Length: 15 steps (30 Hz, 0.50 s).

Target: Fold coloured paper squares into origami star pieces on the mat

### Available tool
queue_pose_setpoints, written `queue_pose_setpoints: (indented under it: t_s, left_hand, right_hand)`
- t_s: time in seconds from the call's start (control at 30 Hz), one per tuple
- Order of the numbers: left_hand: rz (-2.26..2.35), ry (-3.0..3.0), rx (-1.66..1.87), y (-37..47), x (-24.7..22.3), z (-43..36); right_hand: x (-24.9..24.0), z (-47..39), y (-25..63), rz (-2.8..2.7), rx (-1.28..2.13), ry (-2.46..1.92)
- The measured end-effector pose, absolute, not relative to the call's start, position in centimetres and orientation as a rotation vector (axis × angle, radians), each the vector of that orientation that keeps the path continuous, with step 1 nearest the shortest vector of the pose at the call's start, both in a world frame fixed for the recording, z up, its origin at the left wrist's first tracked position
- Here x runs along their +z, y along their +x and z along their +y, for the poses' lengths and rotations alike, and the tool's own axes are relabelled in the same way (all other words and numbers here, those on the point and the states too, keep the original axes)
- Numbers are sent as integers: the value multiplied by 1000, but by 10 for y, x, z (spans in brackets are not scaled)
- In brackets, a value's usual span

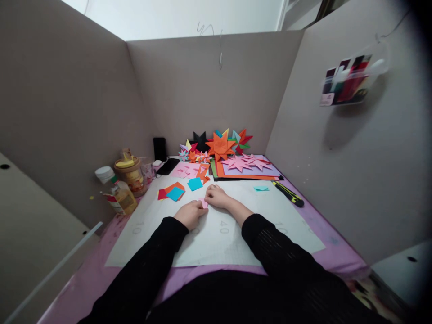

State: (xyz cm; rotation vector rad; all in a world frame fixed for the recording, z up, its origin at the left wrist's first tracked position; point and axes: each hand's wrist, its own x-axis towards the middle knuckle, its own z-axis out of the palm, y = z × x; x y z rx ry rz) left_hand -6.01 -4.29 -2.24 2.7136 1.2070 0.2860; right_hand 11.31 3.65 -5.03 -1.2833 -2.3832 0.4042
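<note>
A small piece of pink paper [204,203] is pinched between my two hands, low over the white gridded mat. My left hand [191,213] grips its left side with thumb and fingers together. At its upper right edge my right hand [216,196] has its fingers closed on the paper. Just beyond my hands lie a blue paper square [195,184] and, farther left, another blue square [175,194] on top of orange and red sheets [162,193]. A folded turquoise paper piece [261,189] rests to the right of my right hand.
A yellow-and-black box cutter [288,194] lies at the mat's right edge. Folded paper stars, one orange [221,145], stand along the back wall. Pink stars [239,163] lie on stacked coloured sheets. A glue bottle [124,198], a jar [132,175] and a phone [168,167] are at left.
</note>
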Motion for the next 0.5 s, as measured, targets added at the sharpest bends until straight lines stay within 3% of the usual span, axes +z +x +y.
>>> queue_pose_setpoints:
  t_s: [0.5]
  left_hand:
    - [1214, 2652, 379, -62, -22, -44]
  right_hand:
    - [-53, 30, 107, -2367, 297, -1361]
